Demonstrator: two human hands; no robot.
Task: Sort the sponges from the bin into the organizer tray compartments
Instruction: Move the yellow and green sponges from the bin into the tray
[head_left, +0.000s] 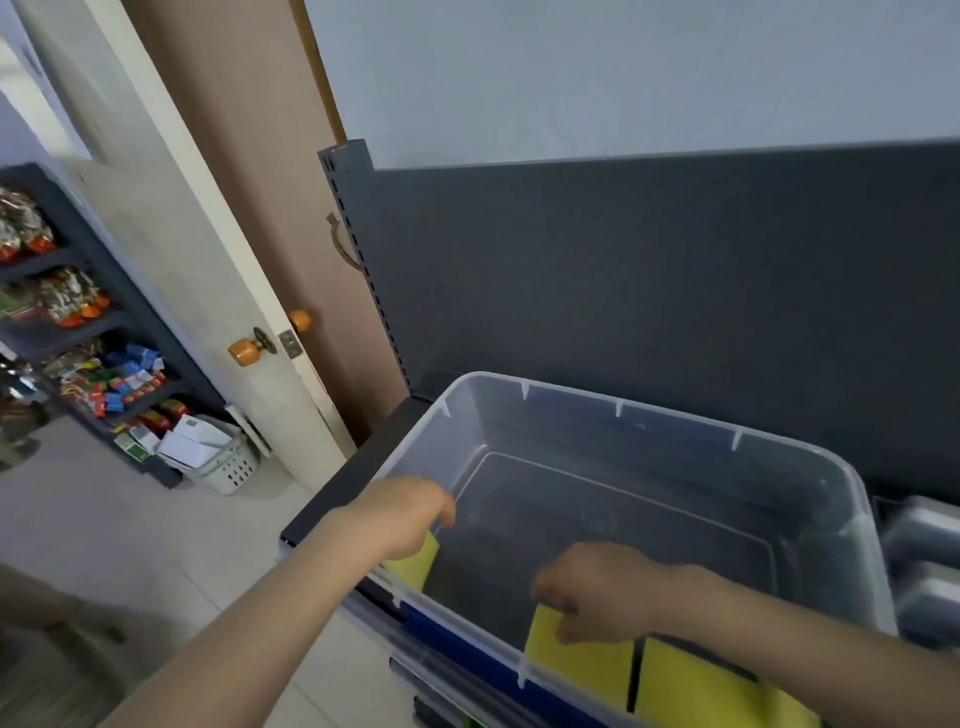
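A clear plastic bin (852, 483) stands on a dark shelf in front of me. Yellow sponges lie at its near end: one (576, 660) under my right hand, another (696, 686) beside it to the right. My right hand (597, 587) reaches down inside the bin and pinches the top edge of the first sponge. My left hand (405, 512) hangs over the bin's left rim, closed on a third yellow sponge (418, 566) held against the wall. The grey organizer tray (924, 551) shows partly at the right edge; its compartments are mostly out of view.
A dark grey back panel (649, 270) rises behind the bin. A door with orange knobs (244, 351) stands open at the left. Farther left a shelf rack (93, 364) holds packaged goods, with a white basket (228, 467) on the tiled floor.
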